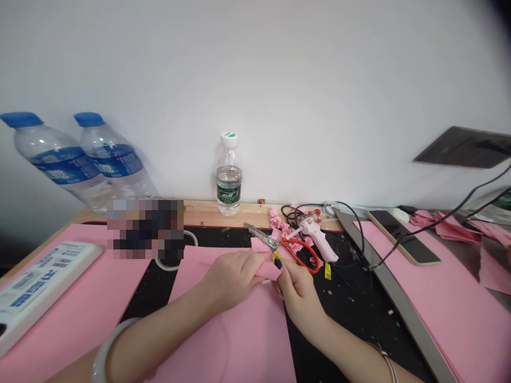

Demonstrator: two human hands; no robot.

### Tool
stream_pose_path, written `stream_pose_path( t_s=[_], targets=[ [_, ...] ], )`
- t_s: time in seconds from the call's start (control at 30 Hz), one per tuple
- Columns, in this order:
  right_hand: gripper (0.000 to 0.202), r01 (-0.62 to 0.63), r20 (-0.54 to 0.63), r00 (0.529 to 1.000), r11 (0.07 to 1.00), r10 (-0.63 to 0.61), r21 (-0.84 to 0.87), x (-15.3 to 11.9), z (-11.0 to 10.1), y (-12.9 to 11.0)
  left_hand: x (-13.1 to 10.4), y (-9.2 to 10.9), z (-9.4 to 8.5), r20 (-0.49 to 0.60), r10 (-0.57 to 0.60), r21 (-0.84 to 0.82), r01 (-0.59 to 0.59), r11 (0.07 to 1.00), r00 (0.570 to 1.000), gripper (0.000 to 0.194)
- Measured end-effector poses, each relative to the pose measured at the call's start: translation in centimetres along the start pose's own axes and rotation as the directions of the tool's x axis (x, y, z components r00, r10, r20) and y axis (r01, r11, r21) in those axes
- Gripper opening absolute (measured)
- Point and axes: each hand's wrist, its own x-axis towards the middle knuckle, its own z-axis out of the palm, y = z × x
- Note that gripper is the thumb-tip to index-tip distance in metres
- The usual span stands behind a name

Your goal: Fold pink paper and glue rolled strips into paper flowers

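My left hand (236, 277) has its fingers closed round a small folded piece of pink paper (268, 270), above a large pink sheet (243, 340). At the paper's right end, my right hand (297, 292) pinches its edge between thumb and fingers. Just beyond both hands lie scissors with red handles (309, 260), their blades parted and pointing to the back left. A yellow handle (290, 259) shows partly behind my right hand; the rest of that tool is hidden. Next to the scissors rests a pale pink glue gun (319, 239) among crumpled pink paper bits (275, 219).
A small water bottle (229, 181) stands by the wall, with two large bottles (115, 165) at the left. A white box (48, 287) lies on pink paper. On the right, a phone (403, 236) sits on pink sheets (439, 303), with black cables (419, 231) across it.
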Motion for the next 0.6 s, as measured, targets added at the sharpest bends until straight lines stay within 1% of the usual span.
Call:
stream_pose_path(
  t_s=[0.07,0.17,0.33,0.5,0.6],
  targets=[
    [0.033,0.023,-0.022,0.999,0.995,-0.025,-0.098,0.1,-0.1,-0.1,0.0,0.2,0.1,-0.009,-0.001,0.006,0.001,1.000,1.000,0.039],
    [0.032,0.044,-0.004,0.999,0.988,-0.045,-0.151,0.4,-0.4,-0.1,-0.1,0.3,0.3,-0.012,-0.008,0.008,0.008,1.000,1.000,0.038],
    [0.034,0.026,0.015,1.000,0.987,-0.024,-0.161,0.6,-0.9,0.3,-0.3,0.1,0.3,0.005,-0.034,0.009,0.034,0.999,0.999,0.033],
    [0.033,0.063,0.058,0.997,0.988,-0.055,-0.144,0.9,-1.1,0.9,-0.3,0.2,0.2,-0.014,-0.034,0.005,0.034,0.999,0.999,0.031],
    [0.033,0.012,0.003,1.000,0.995,-0.011,-0.096,1.2,-1.4,1.4,-0.4,0.0,0.1,-0.004,-0.077,0.041,0.077,0.996,0.997,0.034]
  ],
)
